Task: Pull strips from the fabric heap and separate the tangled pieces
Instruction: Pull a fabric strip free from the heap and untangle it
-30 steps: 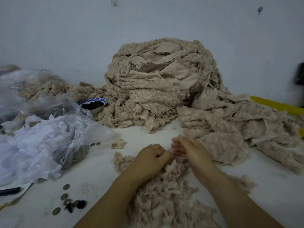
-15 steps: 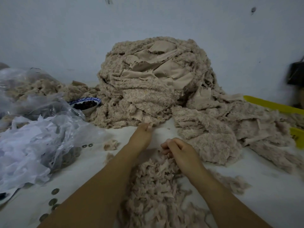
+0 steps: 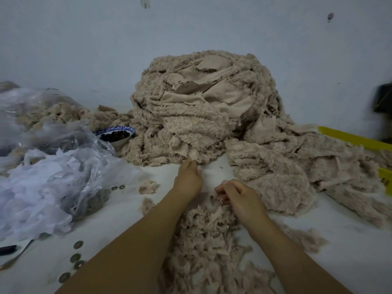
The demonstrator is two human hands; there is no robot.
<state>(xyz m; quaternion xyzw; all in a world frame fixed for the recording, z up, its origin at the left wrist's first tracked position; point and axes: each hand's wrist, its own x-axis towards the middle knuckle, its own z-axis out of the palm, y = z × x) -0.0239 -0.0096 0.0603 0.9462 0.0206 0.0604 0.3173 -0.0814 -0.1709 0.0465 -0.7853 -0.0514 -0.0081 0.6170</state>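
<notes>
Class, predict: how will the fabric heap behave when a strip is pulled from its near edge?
Probably floppy: the fabric heap slumps in soft folds. Its strips look interlocked, so neighbours may drag along. Likely light: the surface looks fluffy.

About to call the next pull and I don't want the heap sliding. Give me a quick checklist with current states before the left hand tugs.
1. Left hand pinches the near lower edge of the tall beige fleece fabric heap: ok.
2. Right hand free to steady: cannot tell; its fingers curl above the small pile of shredded beige pieces.
3. Bare white table between heap and pile: ok.
4. Blue-rimmed white bowl clear of the heap: not ok; it sits against the fabric.
5. Pinched piece free of tangles: cannot tell.
</notes>
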